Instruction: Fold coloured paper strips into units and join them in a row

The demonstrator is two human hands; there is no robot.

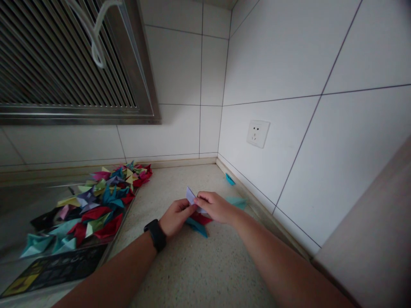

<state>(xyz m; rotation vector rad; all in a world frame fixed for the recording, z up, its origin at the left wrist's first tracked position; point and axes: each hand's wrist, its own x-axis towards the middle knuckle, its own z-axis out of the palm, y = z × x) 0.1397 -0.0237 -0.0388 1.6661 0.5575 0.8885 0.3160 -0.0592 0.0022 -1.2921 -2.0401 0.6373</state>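
A small folded piece of lilac paper [190, 195] is pinched between both hands above the countertop. My left hand [178, 215], with a black watch [156, 235] on the wrist, has its thumb and fingers closed on the paper's lower left edge. From the right, my right hand [213, 206] grips the same paper with thumb and fingertips. Under the hands lie a red paper piece [202, 219] and a blue paper piece [198, 228], partly covered. Just beyond the right hand rests a pale turquoise paper [236, 201].
A heap of colourful folded papers [96, 203] covers the steel surface at left, near a black label [58, 267]. A small blue folded paper [230, 179] sits by the right wall. A wall socket [258, 133] and a slatted metal hood [80, 64] with a white cable are above.
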